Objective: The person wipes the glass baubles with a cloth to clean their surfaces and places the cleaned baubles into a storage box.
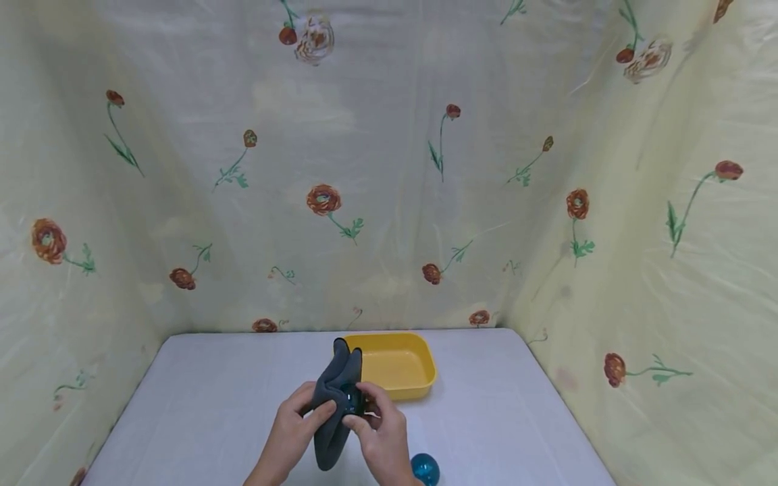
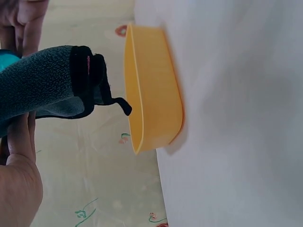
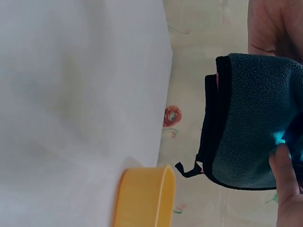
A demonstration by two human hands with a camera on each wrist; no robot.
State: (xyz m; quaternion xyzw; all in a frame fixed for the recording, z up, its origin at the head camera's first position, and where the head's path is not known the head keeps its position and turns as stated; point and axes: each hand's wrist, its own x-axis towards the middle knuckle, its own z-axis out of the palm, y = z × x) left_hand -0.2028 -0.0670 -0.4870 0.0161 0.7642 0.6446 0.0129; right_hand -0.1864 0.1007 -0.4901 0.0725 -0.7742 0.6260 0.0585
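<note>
A dark grey fleecy cloth (image 1: 334,385) with black edging is folded over and held above the table. My left hand (image 1: 292,428) grips it from the left, thumb on its near face. On the other side, my right hand (image 1: 385,432) pinches a shiny dark teal ball (image 1: 352,399) that sits against the cloth, partly wrapped in it. In the left wrist view only a bright bit of that ball (image 2: 6,59) shows. A small black loop (image 3: 188,171) hangs off the cloth's edge. Beside the right wrist, a second shiny teal ball (image 1: 425,469) rests on the table.
A yellow plastic tub (image 1: 413,393) stands at the back middle of the table, just beyond the cloth; its visible inside holds nothing. White cloth covers the table (image 1: 219,398). Flower-printed curtains (image 1: 389,169) enclose the back and both sides.
</note>
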